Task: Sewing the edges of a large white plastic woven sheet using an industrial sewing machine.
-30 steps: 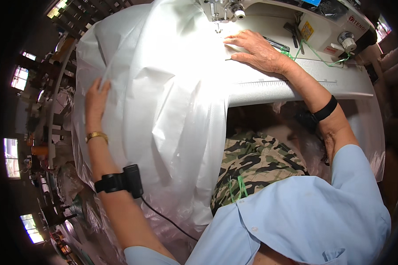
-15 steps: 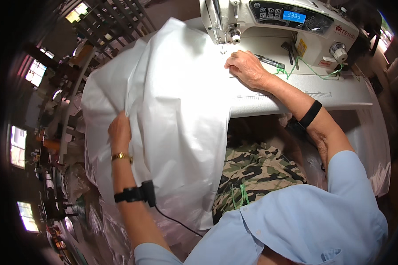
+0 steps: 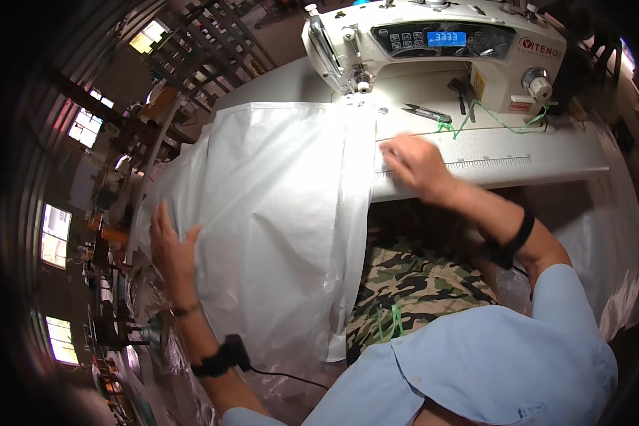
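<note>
A large white plastic-like sheet point(image 3: 263, 192) lies spread over the left of the sewing table and hangs toward my lap. Its upper right corner sits beneath the needle area of a white sewing machine point(image 3: 433, 71). My left hand point(image 3: 172, 248) rests on the sheet's left part, fingers spread and thumb apart. Just right of the sheet's right edge, my right hand point(image 3: 420, 167) is over the front of the table, slightly blurred. Its fingers are curled in, and whatever may be inside them is hidden.
Thread snips point(image 3: 427, 113) and a small dark tool point(image 3: 460, 96) lie on the machine bed, with green string point(image 3: 500, 122) trailing beside them. A ruler scale point(image 3: 490, 162) runs along the table's front. Metal racks point(image 3: 206, 50) stand at the back left.
The bunched sheet is now flatter, its top edge straight. My left hand has opened and moved left and down. My right hand has left the needle area, coming down and to the right.
</note>
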`<action>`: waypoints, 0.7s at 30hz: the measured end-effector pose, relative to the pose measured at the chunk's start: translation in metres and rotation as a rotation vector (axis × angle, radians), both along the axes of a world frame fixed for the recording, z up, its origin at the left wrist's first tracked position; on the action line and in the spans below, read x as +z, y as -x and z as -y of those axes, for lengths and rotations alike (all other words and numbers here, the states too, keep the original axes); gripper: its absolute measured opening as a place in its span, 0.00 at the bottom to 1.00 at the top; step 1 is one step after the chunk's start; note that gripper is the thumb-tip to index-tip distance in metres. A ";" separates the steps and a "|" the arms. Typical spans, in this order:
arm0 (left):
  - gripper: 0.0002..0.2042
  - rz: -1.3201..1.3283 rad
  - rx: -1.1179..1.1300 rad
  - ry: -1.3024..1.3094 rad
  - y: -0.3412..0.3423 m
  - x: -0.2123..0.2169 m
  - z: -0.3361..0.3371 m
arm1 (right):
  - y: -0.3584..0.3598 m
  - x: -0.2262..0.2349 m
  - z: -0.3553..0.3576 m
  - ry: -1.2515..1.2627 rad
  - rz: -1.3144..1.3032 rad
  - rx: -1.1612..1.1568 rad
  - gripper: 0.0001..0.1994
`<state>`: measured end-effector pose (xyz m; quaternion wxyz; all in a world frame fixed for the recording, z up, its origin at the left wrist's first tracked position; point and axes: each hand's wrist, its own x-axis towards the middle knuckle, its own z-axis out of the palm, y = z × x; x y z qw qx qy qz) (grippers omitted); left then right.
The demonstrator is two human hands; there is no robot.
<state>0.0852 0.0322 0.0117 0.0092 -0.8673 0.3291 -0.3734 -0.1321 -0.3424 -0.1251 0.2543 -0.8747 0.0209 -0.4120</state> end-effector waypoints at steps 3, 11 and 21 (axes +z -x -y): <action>0.25 -0.556 -0.520 0.032 0.094 -0.011 0.043 | 0.038 -0.017 -0.061 -0.395 -0.189 0.207 0.14; 0.14 -0.931 -0.525 -0.026 0.202 -0.153 0.079 | -0.004 -0.111 -0.131 -0.938 -0.597 0.577 0.23; 0.26 -0.309 0.083 -0.310 0.044 -0.125 -0.039 | 0.065 0.033 -0.111 -1.633 -0.404 0.985 0.12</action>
